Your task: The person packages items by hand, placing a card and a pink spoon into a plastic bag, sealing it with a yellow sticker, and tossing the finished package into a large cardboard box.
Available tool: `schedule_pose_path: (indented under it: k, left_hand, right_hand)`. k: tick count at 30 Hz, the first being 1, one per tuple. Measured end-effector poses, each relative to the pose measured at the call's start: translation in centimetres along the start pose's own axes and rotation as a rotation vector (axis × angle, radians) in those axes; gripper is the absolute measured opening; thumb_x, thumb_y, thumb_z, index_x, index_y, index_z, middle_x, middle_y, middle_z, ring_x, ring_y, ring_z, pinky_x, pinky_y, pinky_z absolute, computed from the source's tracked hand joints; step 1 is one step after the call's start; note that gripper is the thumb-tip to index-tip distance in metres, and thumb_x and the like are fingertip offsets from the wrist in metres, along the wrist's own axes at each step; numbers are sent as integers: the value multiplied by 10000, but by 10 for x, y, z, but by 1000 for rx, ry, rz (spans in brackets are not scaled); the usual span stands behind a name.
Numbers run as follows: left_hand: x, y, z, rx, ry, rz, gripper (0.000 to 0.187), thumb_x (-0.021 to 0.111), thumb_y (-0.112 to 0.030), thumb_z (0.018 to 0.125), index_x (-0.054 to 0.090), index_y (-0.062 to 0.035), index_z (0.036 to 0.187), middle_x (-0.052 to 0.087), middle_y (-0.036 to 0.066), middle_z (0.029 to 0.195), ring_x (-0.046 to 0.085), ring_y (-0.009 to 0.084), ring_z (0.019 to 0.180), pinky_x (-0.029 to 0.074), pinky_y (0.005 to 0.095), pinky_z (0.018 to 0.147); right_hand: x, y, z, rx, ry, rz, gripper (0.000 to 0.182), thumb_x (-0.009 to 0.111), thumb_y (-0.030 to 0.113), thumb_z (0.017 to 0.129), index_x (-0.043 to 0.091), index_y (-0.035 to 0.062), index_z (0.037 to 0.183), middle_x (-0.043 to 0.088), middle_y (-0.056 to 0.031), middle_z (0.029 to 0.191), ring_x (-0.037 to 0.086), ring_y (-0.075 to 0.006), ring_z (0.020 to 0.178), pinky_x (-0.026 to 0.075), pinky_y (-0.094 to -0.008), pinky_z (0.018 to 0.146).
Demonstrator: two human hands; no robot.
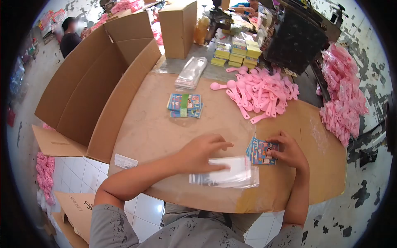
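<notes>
My left hand (200, 153) lies palm down on a small stack of clear plastic bags (231, 174) near the front edge of the cardboard-covered table (165, 132), fingers pinching the top bag. My right hand (289, 151) grips a fanned stack of small printed cards (259, 152) just right of the bags. A banded bundle of the same cards (185, 106) lies farther back at the centre. A heap of pink plastic spoons (260, 91) is spread at the back right.
A large open cardboard box (95, 82) stands at the table's left edge. Behind are a bundle of clear bags (191, 72), yellow packs (235, 53), a closed carton (178, 29) and a black crate (295, 41). Bagged pink spoons (343, 95) are piled at right. Another person (70, 37) is far left.
</notes>
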State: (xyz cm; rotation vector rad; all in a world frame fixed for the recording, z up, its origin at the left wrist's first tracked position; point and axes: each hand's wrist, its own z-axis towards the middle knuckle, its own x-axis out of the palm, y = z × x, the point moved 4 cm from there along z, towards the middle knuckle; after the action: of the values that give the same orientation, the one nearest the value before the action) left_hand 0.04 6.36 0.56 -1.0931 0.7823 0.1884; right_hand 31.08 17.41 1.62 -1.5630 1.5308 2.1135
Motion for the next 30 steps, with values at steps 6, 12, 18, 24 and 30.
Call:
schedule_pose_path:
  k: [6,12,18,24,30]
  left_hand:
    - [30,-31,-5,96,92,381,1028,851,-497,730,445,-19,1545,530,199,1325,532,366,1212,411,468,1054]
    - [14,-3,1,-13,41,355,888,823,-344,712,511,-2,1470,548,181,1249,557,344,1126,451,454,995]
    - [-14,19,4,-87,-115,405,857,842,-341,714,552,-28,1457,558,188,1236,570,332,1102,467,450,978]
    - [-13,29,7,-196,-263,322,535,851,-331,842,695,-17,1245,621,158,1129,599,310,1065,489,405,938]
    - [-16,44,5,-313,-313,29,225,782,-135,913,726,1,1084,697,131,974,688,276,894,550,368,816]
  right_hand:
    - [3,1,1,29,-91,131,334,832,69,810,682,29,1105,616,-86,1073,617,-244,1072,505,-364,940]
    - [0,-2,1,-33,-118,27,283,803,55,841,678,23,1093,620,-98,1059,622,-259,1056,508,-368,925]
    - [7,-2,1,-5,-207,74,311,797,96,869,708,20,1157,623,-105,1031,632,-265,993,516,-379,887]
    - [6,-3,1,46,-238,-8,244,769,82,900,723,-7,1122,612,-100,986,638,-247,939,529,-375,845]
    - [4,-2,1,-1,-329,34,177,728,74,955,702,-15,1106,616,-83,970,636,-221,870,533,-354,791]
